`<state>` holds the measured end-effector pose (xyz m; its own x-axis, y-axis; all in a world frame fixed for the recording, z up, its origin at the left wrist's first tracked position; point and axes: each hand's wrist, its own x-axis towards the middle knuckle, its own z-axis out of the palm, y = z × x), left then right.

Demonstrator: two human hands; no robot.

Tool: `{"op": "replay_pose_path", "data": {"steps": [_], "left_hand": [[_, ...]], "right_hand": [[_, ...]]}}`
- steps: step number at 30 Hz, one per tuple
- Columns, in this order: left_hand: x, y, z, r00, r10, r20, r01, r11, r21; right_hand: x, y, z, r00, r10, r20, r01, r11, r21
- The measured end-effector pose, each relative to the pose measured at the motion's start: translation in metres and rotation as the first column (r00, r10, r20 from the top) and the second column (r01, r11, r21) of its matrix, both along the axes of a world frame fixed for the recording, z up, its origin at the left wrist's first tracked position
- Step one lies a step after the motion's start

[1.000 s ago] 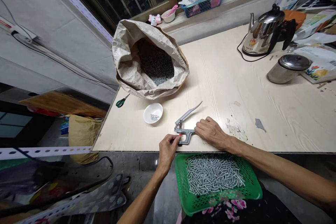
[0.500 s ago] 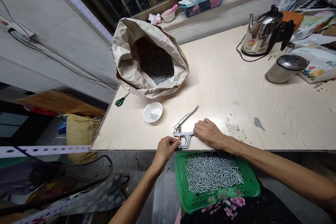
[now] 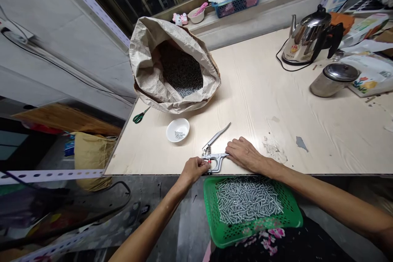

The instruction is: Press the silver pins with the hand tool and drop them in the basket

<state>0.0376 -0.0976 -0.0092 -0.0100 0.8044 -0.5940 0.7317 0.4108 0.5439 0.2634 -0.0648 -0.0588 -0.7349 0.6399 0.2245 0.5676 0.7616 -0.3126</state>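
Grey snap-fastener pliers lie at the table's front edge, their long lever raised and a red part between the jaws. The fingers of my right hand are closed on the end of the lower handle. At the jaws, my left hand pinches something too small to make out. A white bowl with a few small metal pieces stands to the left, beyond my left hand. Just below the table edge, a green basket full of silvery screws rests on my lap.
A large open sack of dark and silvery screws stands at the back left. Green-handled scissors lie near the left edge. Toward the back right are a kettle and a lidded metal canister.
The view has shifted very slightly. Both hands keep their places on the pliers, and the lever stays raised.
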Motion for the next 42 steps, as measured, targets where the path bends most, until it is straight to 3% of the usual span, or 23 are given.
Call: {"op": "replay_pose_path", "data": {"steps": [5, 9, 12, 23, 26, 28, 31, 34, 38, 42], "left_hand": [[-0.001, -0.001, -0.002, 0.999, -0.021, 0.029, 0.021, 1.0, 0.023], [-0.001, -0.003, -0.002, 1.0, -0.008, 0.023, 0.007, 0.999, 0.037], [0.001, -0.006, -0.001, 1.0, 0.021, 0.019, -0.022, 0.998, 0.062], [-0.002, -0.007, -0.004, 0.999, 0.038, -0.001, -0.038, 0.998, 0.054], [0.0, -0.015, -0.004, 0.993, -0.012, -0.116, 0.026, 0.992, 0.123], [0.008, -0.019, -0.002, 0.969, -0.043, -0.245, 0.122, 0.94, 0.318], [0.026, -0.013, 0.0, 0.918, -0.161, -0.363, 0.357, 0.735, 0.577], [0.042, 0.01, -0.003, 0.821, -0.398, -0.409, 0.571, 0.571, 0.59], [0.049, 0.037, -0.005, 0.677, -0.596, -0.432, 0.735, 0.508, 0.449], [0.049, 0.037, -0.008, 0.647, -0.598, -0.473, 0.762, 0.495, 0.418]], "right_hand": [[0.015, 0.024, 0.016, 1.0, -0.028, 0.002, 0.028, 0.997, -0.065], [0.021, 0.052, 0.012, 0.994, 0.035, 0.102, -0.022, 0.992, -0.127], [0.02, 0.061, 0.008, 0.993, 0.079, 0.087, -0.066, 0.988, -0.141], [0.016, 0.042, 0.021, 0.999, 0.045, 0.029, -0.043, 0.996, -0.08], [0.016, 0.035, 0.02, 0.999, 0.042, 0.008, -0.042, 0.996, -0.081], [0.016, 0.03, 0.021, 0.999, 0.041, -0.002, -0.041, 0.994, -0.096], [0.014, 0.023, 0.023, 1.0, 0.021, -0.003, -0.021, 0.994, -0.111], [0.014, 0.017, 0.027, 1.0, 0.0, -0.018, -0.002, 0.994, -0.107], [0.019, 0.01, 0.028, 0.999, -0.04, -0.027, 0.037, 0.992, -0.123], [0.019, 0.009, 0.02, 0.995, -0.096, -0.011, 0.095, 0.992, -0.077]]}}
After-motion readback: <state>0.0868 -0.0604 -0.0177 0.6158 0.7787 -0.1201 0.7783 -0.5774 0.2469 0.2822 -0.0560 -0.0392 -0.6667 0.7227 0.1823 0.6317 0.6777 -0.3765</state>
